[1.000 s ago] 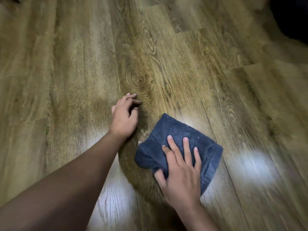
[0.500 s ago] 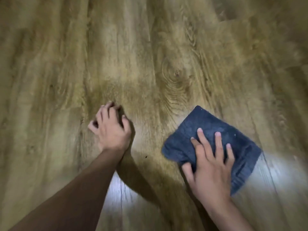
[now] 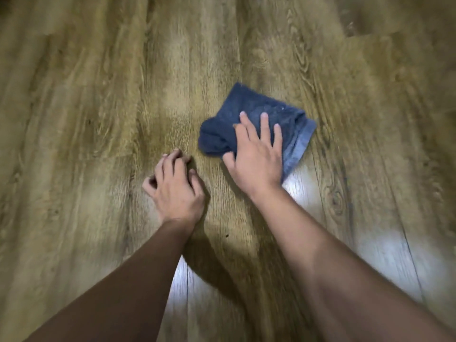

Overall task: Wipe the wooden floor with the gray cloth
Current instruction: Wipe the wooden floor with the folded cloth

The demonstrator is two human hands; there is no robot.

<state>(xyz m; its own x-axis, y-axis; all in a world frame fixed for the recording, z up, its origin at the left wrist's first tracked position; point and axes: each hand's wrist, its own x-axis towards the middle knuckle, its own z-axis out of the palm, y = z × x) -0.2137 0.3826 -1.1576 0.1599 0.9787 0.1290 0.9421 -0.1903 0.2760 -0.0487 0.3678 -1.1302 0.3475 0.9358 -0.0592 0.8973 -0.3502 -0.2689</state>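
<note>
1. Since the cloth (image 3: 256, 119) is soft, light and bunched, it should slide easily but may ruck up; judge it best pressed flat near its middle, not pinched at an edge.
2. Your right hand (image 3: 256, 156) lies on the cloth's near part, fingers straight and spread, pressing it to the floor (image 3: 86, 107); nothing is curled round it.
3. Most of the cloth shows beyond and to either side of your fingers, a paler hem at its right edge.
4. Your left hand (image 3: 176, 187) rests on bare floor just left of and nearer than the cloth, fingers bent, holding nothing, apart from it.
</note>
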